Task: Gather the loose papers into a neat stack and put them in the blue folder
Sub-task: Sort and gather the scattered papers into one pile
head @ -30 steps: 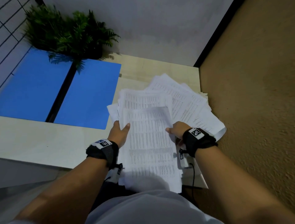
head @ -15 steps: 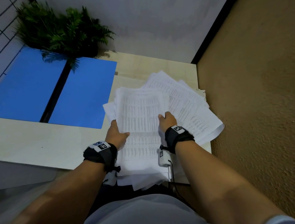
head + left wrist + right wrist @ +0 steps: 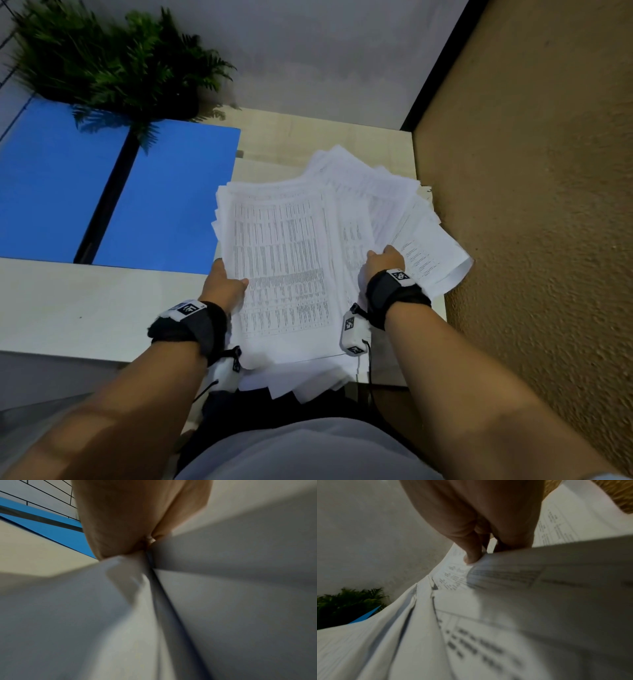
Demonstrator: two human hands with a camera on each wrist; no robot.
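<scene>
Two blue leaves of the open blue folder (image 3: 164, 198) lie flat and bare at the left of the desk (image 3: 85, 308). Beside it, the left hand (image 3: 224, 286) pinches the near-left edge of the papers (image 3: 284, 260), thumb on top. The right hand (image 3: 383, 262), on the main pile's middle half a second ago, has shifted outward and now grips the fanned right-hand sheets, likely to draw them in. Squaring looks unfinished.

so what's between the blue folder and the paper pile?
Head view: only a narrow strip of bare table separates the blue folder from the papers; nothing lies there.
</scene>
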